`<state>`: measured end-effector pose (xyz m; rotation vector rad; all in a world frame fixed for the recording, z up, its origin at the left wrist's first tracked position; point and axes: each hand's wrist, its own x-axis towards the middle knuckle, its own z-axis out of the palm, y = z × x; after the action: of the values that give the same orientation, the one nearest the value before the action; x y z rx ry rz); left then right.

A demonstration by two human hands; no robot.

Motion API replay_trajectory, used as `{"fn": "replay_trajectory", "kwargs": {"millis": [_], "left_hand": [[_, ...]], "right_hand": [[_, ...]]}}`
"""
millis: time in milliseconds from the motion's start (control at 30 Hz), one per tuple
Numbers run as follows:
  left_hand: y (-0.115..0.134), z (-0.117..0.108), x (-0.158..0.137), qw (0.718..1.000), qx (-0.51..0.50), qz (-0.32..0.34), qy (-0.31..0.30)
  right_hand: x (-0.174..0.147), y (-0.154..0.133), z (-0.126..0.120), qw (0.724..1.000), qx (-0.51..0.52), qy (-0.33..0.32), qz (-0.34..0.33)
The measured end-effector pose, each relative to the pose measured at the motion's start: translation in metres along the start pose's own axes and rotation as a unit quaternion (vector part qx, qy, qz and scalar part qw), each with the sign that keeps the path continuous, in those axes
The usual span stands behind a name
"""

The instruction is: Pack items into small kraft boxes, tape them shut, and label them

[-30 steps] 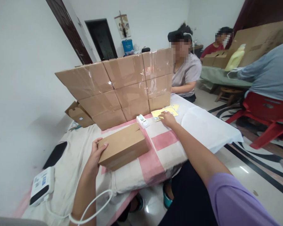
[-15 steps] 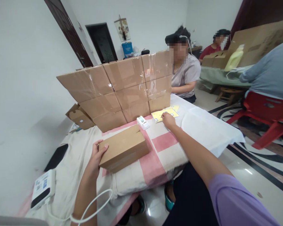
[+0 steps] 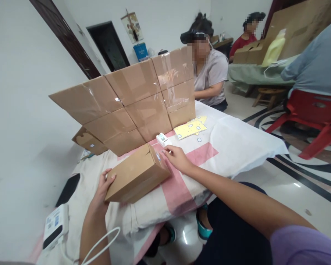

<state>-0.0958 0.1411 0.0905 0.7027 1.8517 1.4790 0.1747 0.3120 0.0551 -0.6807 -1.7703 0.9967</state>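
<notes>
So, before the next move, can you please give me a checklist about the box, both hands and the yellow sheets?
1. Left hand on the cardboard box: ok, it grasps the left end.
2. Right hand near the box's right end: ok.
3. Something pinched in the right hand: cannot tell, too small.
4. Yellow sheets uncovered by hands: ok.
5. Nothing loose beside the sheets: not ok, a small square lies there.
</notes>
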Motion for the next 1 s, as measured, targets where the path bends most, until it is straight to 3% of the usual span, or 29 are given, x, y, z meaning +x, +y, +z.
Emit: {"fn": "replay_trajectory", "kwargs": {"millis": [300, 600, 1000], "left_hand": [[0.002, 0.004, -0.003, 1.0, 0.0, -0.001, 0.012], [0.001, 0.001, -0.002, 1.0, -0.009, -0.006, 0.013], [0.0, -0.005, -0.007, 1.0, -0.004, -0.015, 0.007]], "right_hand": [[-0.014, 0.002, 0.023, 0.994, 0.107, 0.013, 0.029], [-0.019, 0.0, 0.026, 0.996, 0.085, 0.026, -0.005], [-0.031, -0.023, 0.023, 0.996, 0.092, 0.017, 0.003]]}}
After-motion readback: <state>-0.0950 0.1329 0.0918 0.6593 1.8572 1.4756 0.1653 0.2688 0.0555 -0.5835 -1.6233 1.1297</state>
